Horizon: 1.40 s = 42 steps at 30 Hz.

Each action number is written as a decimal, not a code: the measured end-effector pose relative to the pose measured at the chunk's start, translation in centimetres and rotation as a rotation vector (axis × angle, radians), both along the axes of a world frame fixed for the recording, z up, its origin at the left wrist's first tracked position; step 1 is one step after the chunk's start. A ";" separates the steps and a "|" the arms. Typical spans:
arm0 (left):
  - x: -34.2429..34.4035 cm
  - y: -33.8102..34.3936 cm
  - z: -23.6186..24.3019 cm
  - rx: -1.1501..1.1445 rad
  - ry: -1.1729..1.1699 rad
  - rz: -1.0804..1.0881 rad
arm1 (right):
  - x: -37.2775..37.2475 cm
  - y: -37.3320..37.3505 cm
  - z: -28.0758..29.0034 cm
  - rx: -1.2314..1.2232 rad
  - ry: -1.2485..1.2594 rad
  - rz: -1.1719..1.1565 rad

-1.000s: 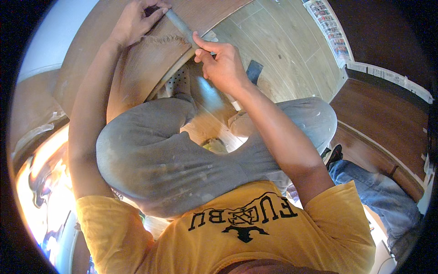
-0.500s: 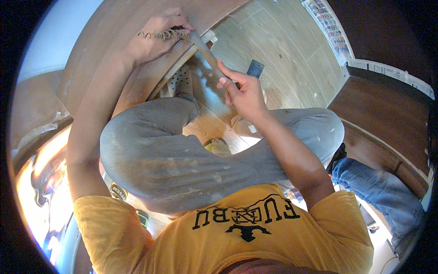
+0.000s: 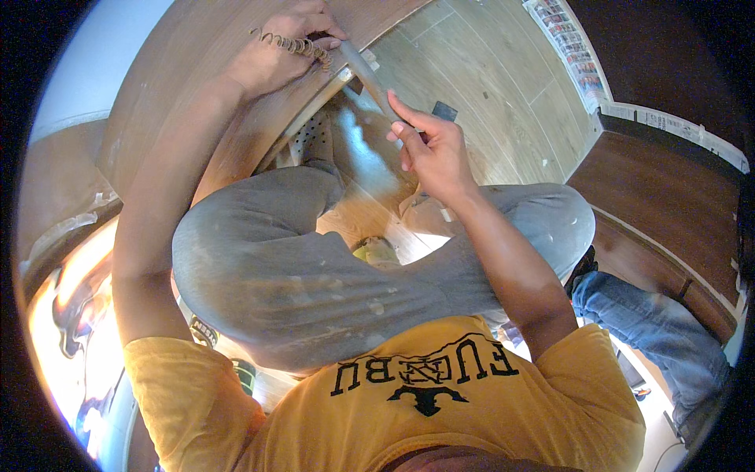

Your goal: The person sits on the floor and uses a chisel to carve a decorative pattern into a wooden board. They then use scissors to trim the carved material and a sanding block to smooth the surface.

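My left hand, fingers closed, holds the upper end of a long grey bar-like tool against the edge of a brown wooden panel. My right hand grips the tool's lower end. A thin, curly brown coil, perhaps a shaving, lies across the back of my left hand. A pale strip runs along the panel's edge below the tool. A small dark slab lies on the plank floor beyond my right hand.
My bent grey-trousered legs fill the middle. A person's leg in jeans and dark shoe are at my right. Dark brown panels edged with taped paper stand at right. A bright glossy surface is at left.
Both hands and the tool have moved right along the panel, my right hand also downward. The curly coil now sits higher, on my left hand.
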<state>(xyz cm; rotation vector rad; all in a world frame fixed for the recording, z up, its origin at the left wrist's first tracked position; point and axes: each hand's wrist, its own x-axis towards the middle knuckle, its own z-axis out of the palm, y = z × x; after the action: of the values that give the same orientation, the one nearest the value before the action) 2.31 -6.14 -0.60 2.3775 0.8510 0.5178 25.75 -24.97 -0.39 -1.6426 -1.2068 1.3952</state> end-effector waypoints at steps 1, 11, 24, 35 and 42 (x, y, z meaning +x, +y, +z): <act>0.1 -0.2 0.0 0.009 -0.005 0.008 | 0.0 -0.1 0.0 -0.004 -0.013 0.005; -0.4 -1.2 1.2 -0.017 0.011 0.037 | 0.0 -0.1 -0.1 -0.008 0.015 0.033; -3.9 2.4 2.8 0.037 -0.002 0.166 | -3.5 6.8 -1.2 0.112 -0.026 0.114; -1.1 -1.1 1.2 -0.082 0.085 0.140 | 0.7 1.5 0.6 -0.031 0.010 0.073; -2.2 -1.0 -0.4 -0.027 0.009 0.000 | 0.2 -0.1 0.1 -0.059 0.059 0.060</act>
<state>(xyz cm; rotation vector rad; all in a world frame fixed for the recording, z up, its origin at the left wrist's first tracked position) 0.14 -7.15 -0.97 2.3570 0.8570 0.4935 25.94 -25.02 -0.34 -1.6054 -1.2005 1.5183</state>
